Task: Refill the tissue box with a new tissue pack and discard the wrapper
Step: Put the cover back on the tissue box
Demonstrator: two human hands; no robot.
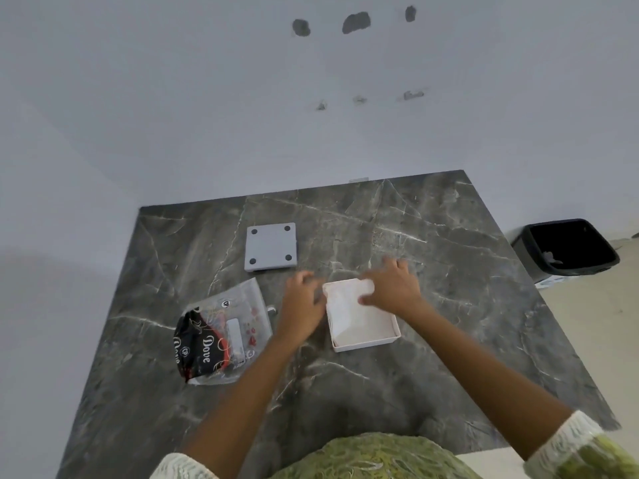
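Note:
A white open tissue box [363,318] lies on the dark marble table [449,271], with white tissues filling it. My right hand [392,285] rests flat on the tissues at the box's far edge, fingers spread. My left hand [302,302] sits against the box's left side, fingers curled loosely. The box's grey base lid [270,246], with a dark pad at each corner, lies apart further back. An empty clear plastic wrapper [221,335] printed in black and red lies crumpled to the left.
A black waste bin [570,247] stands on the floor beyond the table's right edge, with a bit of white inside. A plain wall rises behind the table.

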